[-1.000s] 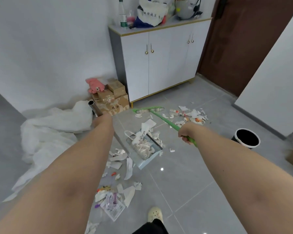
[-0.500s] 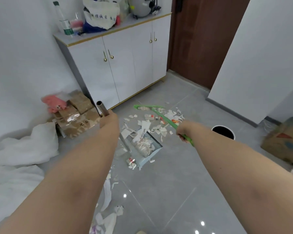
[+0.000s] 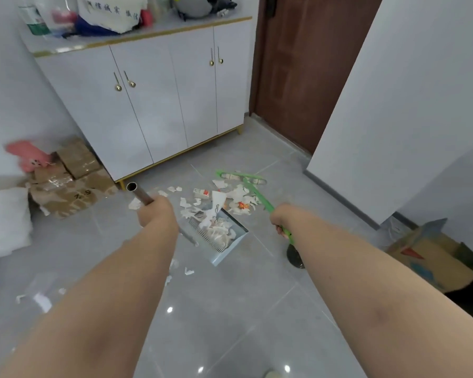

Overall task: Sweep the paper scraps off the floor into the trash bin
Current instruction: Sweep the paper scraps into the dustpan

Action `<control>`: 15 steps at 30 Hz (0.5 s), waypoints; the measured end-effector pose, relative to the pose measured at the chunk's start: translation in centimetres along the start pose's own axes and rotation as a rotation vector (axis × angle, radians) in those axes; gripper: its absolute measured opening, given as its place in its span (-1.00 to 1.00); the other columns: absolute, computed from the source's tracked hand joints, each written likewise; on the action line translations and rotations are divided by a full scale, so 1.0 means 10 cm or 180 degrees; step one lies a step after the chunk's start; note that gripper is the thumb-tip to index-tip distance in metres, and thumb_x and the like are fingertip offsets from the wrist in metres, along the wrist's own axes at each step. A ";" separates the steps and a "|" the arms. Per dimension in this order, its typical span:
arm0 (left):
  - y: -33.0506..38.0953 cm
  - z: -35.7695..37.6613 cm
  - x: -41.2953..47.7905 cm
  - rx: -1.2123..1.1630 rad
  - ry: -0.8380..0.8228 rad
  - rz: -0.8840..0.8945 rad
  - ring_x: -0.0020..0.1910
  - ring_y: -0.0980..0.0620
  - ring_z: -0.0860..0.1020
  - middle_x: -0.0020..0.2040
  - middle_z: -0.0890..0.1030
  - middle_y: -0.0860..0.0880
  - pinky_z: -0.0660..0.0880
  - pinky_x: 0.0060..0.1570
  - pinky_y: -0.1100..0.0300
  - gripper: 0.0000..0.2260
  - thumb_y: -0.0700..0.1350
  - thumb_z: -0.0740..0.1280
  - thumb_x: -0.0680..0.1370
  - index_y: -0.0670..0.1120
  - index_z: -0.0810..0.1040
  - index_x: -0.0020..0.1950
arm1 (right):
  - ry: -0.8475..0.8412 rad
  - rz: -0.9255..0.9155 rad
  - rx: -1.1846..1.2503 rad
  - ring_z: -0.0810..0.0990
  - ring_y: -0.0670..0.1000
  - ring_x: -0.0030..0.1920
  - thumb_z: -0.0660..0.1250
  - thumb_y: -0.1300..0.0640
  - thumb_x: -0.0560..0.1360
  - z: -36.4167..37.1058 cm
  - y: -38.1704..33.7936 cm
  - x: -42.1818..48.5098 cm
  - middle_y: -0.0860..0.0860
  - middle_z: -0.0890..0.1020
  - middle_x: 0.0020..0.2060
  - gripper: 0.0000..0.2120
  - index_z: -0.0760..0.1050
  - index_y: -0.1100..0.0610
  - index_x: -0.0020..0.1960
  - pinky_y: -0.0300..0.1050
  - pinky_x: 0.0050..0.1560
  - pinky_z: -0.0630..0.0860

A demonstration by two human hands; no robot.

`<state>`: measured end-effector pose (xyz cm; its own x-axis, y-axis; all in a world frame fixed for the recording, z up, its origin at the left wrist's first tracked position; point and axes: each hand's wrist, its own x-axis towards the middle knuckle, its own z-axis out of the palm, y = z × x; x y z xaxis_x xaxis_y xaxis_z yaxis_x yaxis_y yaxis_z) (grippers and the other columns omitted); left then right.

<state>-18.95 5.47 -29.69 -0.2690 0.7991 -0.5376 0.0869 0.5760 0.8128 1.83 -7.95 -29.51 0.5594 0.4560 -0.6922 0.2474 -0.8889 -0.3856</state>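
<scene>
Since the earlier frame the white cabinet (image 3: 148, 105) has drawn nearer, and the trash bin (image 3: 294, 259), then clear of the right arm, now shows only as a dark edge behind the right wrist. Both forearms reach forward over the grey floor (image 3: 230, 323): the left hand (image 3: 155, 214) is clenched round the dustpan (image 3: 227, 249)'s metal handle (image 3: 138, 193), and the right hand (image 3: 280, 219) grips the green broom (image 3: 258, 196). Paper scraps (image 3: 217, 230) fill the dustpan, with more on the tiles just beyond its lip.
</scene>
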 end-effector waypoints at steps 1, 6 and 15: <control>-0.02 0.14 -0.06 -0.0119 0.0133 -0.0090 0.23 -0.18 0.51 0.26 0.53 -0.18 0.45 0.19 0.03 -0.63 -0.01 0.14 0.60 -0.19 0.46 0.30 | 0.0026 0.0003 -0.0135 0.36 0.03 -0.45 0.07 0.31 0.57 -0.10 0.05 0.10 0.12 0.43 -0.50 -0.72 0.30 0.26 -0.33 -0.16 -0.36 0.33; 0.06 0.77 -0.23 -0.0218 0.0140 -0.0234 -0.03 -0.12 0.61 -0.04 0.60 -0.05 0.55 0.11 0.02 -0.66 0.07 0.26 0.51 -0.10 0.53 0.18 | 0.0083 -0.0034 -0.0419 0.36 0.04 -0.46 0.12 0.24 0.56 -0.46 0.22 0.47 0.10 0.43 -0.48 -0.76 0.34 0.22 -0.28 -0.11 -0.34 0.39; 0.30 1.65 -0.28 0.0073 -0.0150 -0.0111 -0.14 -0.07 0.53 -0.23 0.49 -0.03 0.56 0.06 0.08 -0.66 0.08 0.23 0.53 -0.12 0.51 0.16 | 0.0233 0.0054 -0.0984 0.38 0.10 -0.36 0.13 0.19 0.57 -0.98 0.21 0.87 0.09 0.35 -0.40 -0.76 0.32 0.23 -0.26 -0.09 -0.30 0.38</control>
<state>-2.11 7.82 -29.45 -0.2268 0.7854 -0.5759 0.1003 0.6070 0.7883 15.01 -6.27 -30.39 0.6182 0.4465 -0.6469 0.4599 -0.8729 -0.1629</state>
